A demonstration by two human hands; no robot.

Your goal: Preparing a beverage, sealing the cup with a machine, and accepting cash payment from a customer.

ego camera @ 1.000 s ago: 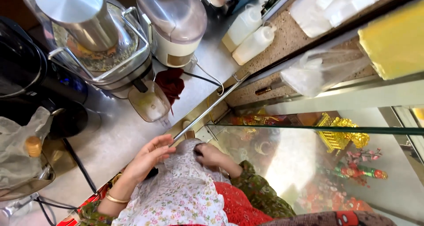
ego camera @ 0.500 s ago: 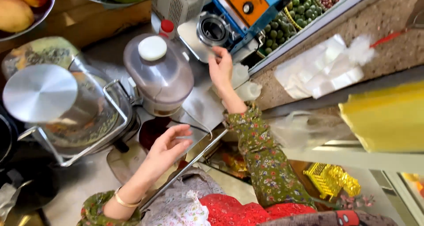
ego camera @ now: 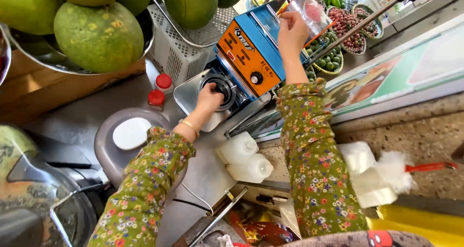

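1. Left hand [ego camera: 210, 96] is now down at the round steel cup ring [ego camera: 223, 86] of the blue and orange cup-sealing machine [ego camera: 251, 54], fingers curled over the ring's rim. Can't tell if it's actually pinching anything in there. Half a second ago that hand was hovering lower, over the dark cup by the blender.
2. Right hand [ego camera: 292, 30] is closed on the clear plastic film [ego camera: 311, 9] at the top of the machine; earlier it was open near the ring.
3. The machine sits on the steel counter [ego camera: 87, 116], now centre of view since the head swung up.
4. Just left: two small red-capped bottles [ego camera: 160, 88] and the grey blender lid with white cap [ego camera: 126, 136].
5. Below the machine lie two white squeeze bottles [ego camera: 245, 157].
6. Big green fruits [ego camera: 99, 29] in a metal bowl up top-left.
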